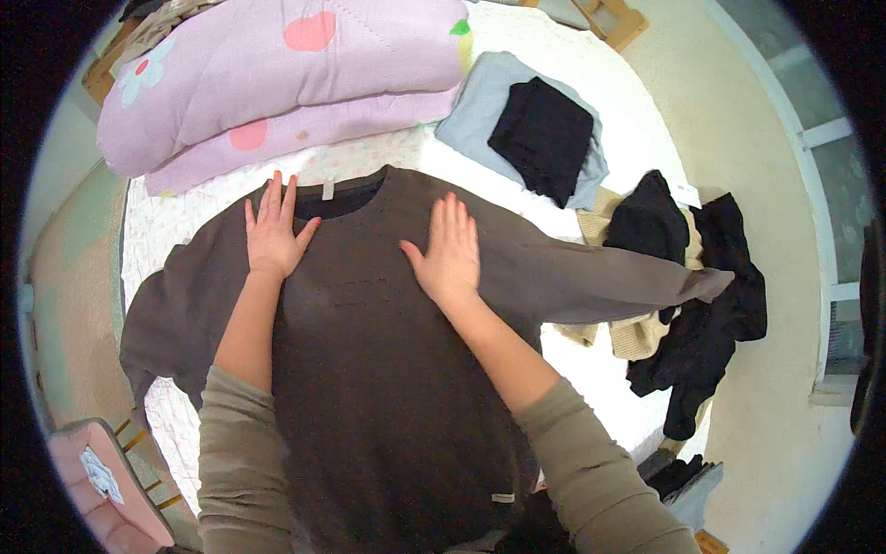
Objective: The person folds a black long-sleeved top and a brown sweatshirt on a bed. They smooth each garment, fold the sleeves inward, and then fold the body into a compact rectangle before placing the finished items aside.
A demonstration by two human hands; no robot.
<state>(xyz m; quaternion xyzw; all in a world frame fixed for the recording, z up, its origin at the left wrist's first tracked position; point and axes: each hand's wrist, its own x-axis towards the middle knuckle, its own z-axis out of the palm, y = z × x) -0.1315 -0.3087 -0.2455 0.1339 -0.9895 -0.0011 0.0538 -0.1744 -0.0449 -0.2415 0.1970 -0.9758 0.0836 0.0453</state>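
Observation:
A dark brown long-sleeved sweatshirt lies spread out before me, its neckline towards the far side. My left hand rests flat on it beside the left end of the neck opening, fingers apart. On the upper chest, right of the neckline, my right hand lies flat, thumb spread away from the fingers. Neither hand grips anything. One sleeve stretches out to the right over other clothes. The other sleeve hangs down at the left. A small light tag shows at the back of the collar.
A folded lilac quilt lies across the far side of the white bed sheet. Beyond the right shoulder, a folded black garment sits on a light blue one. Black clothes and beige knitwear are heaped near the right wall.

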